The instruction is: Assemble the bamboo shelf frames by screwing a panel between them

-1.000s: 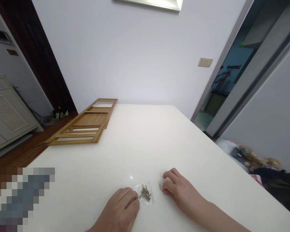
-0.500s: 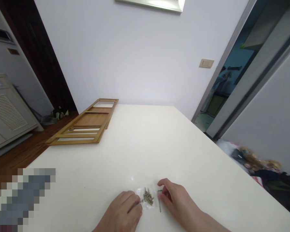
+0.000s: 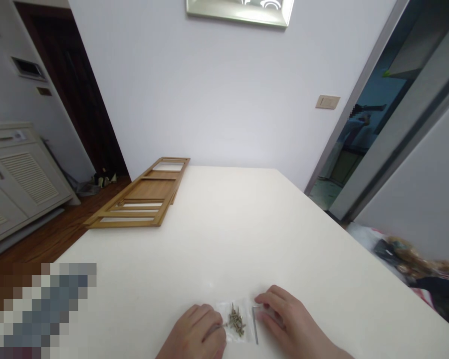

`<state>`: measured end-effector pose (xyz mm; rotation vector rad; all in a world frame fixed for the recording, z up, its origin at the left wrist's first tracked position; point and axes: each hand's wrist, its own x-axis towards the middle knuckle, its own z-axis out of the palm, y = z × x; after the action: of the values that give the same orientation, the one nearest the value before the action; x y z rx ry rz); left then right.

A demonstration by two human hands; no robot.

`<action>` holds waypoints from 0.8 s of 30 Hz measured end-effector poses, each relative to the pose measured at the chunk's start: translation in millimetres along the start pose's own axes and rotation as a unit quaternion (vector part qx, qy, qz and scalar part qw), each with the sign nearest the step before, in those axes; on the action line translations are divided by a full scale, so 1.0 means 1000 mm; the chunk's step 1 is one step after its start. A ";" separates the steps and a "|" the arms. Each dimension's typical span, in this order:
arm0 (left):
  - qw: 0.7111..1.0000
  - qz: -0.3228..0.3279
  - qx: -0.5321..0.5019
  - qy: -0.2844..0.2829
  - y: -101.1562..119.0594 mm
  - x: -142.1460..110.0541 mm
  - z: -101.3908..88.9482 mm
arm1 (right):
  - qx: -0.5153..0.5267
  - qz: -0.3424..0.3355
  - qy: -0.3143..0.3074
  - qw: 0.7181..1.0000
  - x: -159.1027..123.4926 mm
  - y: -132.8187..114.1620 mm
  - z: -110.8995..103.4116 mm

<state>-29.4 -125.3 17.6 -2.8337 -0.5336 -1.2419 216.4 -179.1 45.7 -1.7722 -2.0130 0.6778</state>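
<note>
A small clear plastic bag with several brass screws (image 3: 237,319) lies on the white table (image 3: 224,234) near its front edge. My left hand (image 3: 194,336) rests curled on the bag's left side, fingertips pinching its edge. My right hand (image 3: 290,326) sits on the right, fingers closed on the short bent end of a small grey hex key (image 3: 255,324) that lies flat beside the screws.
A flat wooden slatted frame (image 3: 142,197) lies at the table's far left corner, overhanging the edge. White cabinets (image 3: 18,174) stand at left on a wood floor. An open doorway (image 3: 359,129) is at right, with clutter on the floor (image 3: 415,259) beside the table.
My right hand slid in toward the bag and took the hex key's end; the key now lies uncovered. The camera tilted, so both hands sit lower in view.
</note>
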 end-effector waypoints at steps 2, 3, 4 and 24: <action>1.000 -0.013 0.003 -0.004 -0.003 0.001 -0.004 | 0.000 0.007 0.007 1.000 0.007 0.004 -0.004; 1.000 -0.022 0.004 -0.007 -0.005 0.001 -0.006 | 0.001 0.010 0.012 1.000 0.010 0.006 -0.006; 0.999 -0.034 0.008 -0.006 -0.008 0.001 -0.008 | 0.001 0.011 0.017 1.000 0.014 0.008 -0.008; 0.793 -0.430 0.406 -0.150 -0.198 0.040 -0.040 | 0.031 -0.001 0.071 0.997 0.061 0.005 -0.011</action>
<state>-94.2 68.2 47.1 -1.9906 -1.9392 -0.3114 218.7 -116.9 49.7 -1.7314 -1.8798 0.5889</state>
